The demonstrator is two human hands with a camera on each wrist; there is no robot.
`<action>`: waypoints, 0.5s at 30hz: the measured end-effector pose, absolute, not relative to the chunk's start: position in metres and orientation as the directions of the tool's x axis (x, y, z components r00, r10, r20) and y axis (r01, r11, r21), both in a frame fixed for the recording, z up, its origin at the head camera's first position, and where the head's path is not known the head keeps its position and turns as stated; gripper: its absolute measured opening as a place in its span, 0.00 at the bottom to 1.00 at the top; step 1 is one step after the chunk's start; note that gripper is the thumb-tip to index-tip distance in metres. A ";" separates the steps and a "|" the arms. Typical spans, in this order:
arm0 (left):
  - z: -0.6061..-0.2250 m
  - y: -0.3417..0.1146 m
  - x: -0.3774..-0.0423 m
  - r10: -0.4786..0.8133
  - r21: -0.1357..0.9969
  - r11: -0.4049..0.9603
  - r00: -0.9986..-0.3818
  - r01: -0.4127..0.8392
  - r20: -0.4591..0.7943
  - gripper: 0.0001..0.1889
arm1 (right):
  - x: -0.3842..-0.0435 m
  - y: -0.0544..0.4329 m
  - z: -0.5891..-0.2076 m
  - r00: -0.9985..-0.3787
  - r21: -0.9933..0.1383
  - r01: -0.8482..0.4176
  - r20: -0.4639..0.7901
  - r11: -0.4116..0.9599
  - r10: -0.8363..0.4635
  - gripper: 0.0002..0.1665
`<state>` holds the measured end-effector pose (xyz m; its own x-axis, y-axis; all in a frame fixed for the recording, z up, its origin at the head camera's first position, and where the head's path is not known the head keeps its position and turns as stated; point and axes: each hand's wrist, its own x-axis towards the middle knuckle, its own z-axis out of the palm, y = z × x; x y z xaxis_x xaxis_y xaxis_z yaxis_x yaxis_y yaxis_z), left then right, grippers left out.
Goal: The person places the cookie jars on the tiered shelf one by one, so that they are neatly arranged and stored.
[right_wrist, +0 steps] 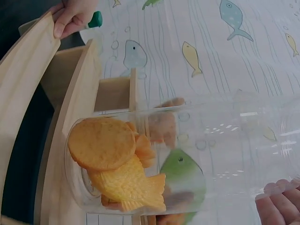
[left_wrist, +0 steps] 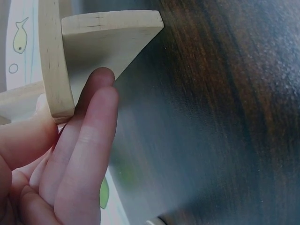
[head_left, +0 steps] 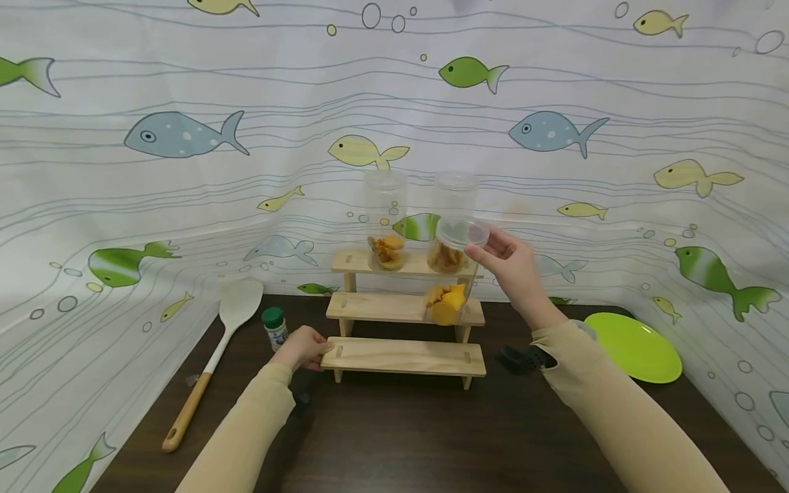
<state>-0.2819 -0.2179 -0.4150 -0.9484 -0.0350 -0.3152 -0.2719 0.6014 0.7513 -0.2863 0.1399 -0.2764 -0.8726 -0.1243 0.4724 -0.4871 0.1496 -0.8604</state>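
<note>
In the head view a three-tier wooden stand (head_left: pixel 403 357) stands on the dark table. My left hand (head_left: pixel 302 348) grips the left end of its lowest shelf, thumb on top and fingers underneath, as the left wrist view shows at the shelf end (left_wrist: pixel 57 61). My right hand (head_left: pixel 514 267) holds a tall clear jar (head_left: pixel 464 234) near its top, with its base at the middle shelf's right part. Inside lie a round biscuit (right_wrist: pixel 101 143) and a yellow fish-shaped piece (right_wrist: pixel 129 183). Two more clear jars, left (head_left: pixel 385 212) and right (head_left: pixel 456 188), with brown and orange pieces stand on the top shelf.
To the left lie a white spatula (head_left: pixel 216 349) with a wooden handle and a small green-capped bottle (head_left: pixel 275 327). A lime-green plate (head_left: pixel 635 348) is at the right. Behind everything hangs a fish-patterned sheet (head_left: pixel 419 123).
</note>
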 end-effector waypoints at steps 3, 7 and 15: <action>-0.412 -0.218 -0.280 -0.032 0.754 0.600 -0.950 -0.268 -0.312 0.14 | -0.291 0.127 -0.276 -0.868 -0.863 -0.491 0.474 0.121 -0.148 0.34; -0.411 -0.219 -0.278 -0.028 0.756 0.599 -0.950 -0.264 -0.310 0.14 | -0.296 0.111 -0.278 -0.873 -0.876 -0.475 0.457 0.086 -0.168 0.34; -0.414 -0.219 -0.278 -0.021 0.767 0.589 -0.954 -0.254 -0.299 0.14 | -0.301 0.082 -0.279 -0.882 -0.896 -0.444 0.434 0.015 -0.182 0.34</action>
